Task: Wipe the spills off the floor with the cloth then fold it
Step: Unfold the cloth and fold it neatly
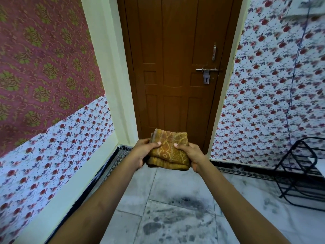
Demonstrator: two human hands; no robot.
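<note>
The cloth (168, 149), a mustard-yellow patterned towel, is held in the air in front of the closed brown door (177, 67), well above the floor (175, 217). It is observed folded into a thick, layered bundle, its long axis running left to right. The left hand (143, 152) is clamped on the left end, thumb on top; the right hand (190, 156) is clamped on the right end in the same manner. Each grip is closed on the cloth, fingers hidden beneath it. Both hands are equally close to the bundle, one at either end of the long axis.

Dark grey smears and streaks are noted on the pale floor tiles, near the viewer and below the forearms. Whether these are wet spills or dried marks cannot be determined. On that evidence, the wiping is judged either not begun or incomplete, and the cloth lies straight above the marks. A black wire rack (302, 171) stands at the right wall.
</note>
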